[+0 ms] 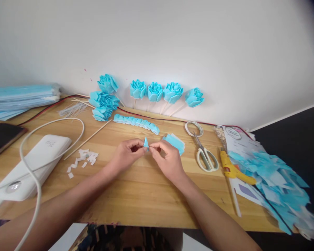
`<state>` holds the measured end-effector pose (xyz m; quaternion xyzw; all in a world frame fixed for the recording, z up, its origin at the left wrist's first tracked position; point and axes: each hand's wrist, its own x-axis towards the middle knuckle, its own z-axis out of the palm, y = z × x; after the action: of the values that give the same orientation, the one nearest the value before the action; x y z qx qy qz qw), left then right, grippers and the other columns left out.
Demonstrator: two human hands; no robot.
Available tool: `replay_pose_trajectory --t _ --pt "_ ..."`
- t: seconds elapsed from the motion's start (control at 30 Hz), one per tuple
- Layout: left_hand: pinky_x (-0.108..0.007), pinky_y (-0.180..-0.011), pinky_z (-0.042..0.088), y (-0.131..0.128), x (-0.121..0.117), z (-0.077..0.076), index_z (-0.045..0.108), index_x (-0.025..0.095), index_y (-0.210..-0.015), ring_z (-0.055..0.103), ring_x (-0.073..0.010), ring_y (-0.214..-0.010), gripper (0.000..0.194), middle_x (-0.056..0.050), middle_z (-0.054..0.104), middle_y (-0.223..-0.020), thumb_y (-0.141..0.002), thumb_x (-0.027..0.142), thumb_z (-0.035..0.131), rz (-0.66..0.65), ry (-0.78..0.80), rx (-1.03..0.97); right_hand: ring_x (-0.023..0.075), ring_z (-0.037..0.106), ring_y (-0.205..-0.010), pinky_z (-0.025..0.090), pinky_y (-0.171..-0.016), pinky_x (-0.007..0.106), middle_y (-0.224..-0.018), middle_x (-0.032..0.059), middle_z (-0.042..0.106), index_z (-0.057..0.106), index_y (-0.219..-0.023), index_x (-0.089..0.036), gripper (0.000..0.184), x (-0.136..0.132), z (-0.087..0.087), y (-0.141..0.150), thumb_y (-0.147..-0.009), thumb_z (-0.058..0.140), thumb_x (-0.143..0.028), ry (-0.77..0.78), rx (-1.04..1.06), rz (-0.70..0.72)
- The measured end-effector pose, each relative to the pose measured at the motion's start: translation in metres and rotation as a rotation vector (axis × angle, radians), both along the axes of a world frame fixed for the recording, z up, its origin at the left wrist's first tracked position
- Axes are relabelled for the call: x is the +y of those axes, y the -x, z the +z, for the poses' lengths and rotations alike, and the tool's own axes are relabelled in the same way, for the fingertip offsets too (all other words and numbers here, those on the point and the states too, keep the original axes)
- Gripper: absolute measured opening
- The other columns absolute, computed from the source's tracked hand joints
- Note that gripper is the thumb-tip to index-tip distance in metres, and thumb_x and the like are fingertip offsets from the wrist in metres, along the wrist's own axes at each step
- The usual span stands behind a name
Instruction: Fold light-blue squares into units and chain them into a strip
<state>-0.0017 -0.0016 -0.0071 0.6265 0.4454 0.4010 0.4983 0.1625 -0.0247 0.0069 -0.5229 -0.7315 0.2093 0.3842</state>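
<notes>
A small folded blue paper petal (146, 142) is pinched between both hands, its pointed tip facing up. My left hand (128, 152) grips it from the left with thumb and finger. From the right, the fingertips of my right hand (167, 157) close on its lower edge. Behind the hands lies a row of folded blue petals (136, 122). A stack of blue paper squares (174, 142) rests just beyond my right hand, partly hidden by it. Several small white paper pieces (82, 158) are scattered to the left of my left hand.
Blue paper flowers (155, 92) on sticks lean against the wall; more flowers (104, 101) are bunched to the left. Scissors (205, 155), a tape roll (194, 128), a yellow glue gun (231, 169) and blue scraps (282, 188) lie right. A white power bank (39, 164) with cable sits left.
</notes>
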Motion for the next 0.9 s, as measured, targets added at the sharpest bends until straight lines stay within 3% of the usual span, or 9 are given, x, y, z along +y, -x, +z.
replay_pose_trajectory --t 0.9 --pt "-0.021 -0.055 0.033 0.0013 0.0009 -0.0034 0.061 0.015 -0.067 0.044 -0.0097 -0.057 0.017 0.003 0.052 -0.059 -0.075 0.030 0.057 -0.011 -0.027 0.010 0.0130 0.056 -0.068 0.042 -0.069 0.026 -0.071 -0.0005 0.063 0.065 -0.075 -0.020 0.013 0.0004 -0.0024 -0.0011 -0.084 0.055 -0.018 0.009 0.041 0.020"
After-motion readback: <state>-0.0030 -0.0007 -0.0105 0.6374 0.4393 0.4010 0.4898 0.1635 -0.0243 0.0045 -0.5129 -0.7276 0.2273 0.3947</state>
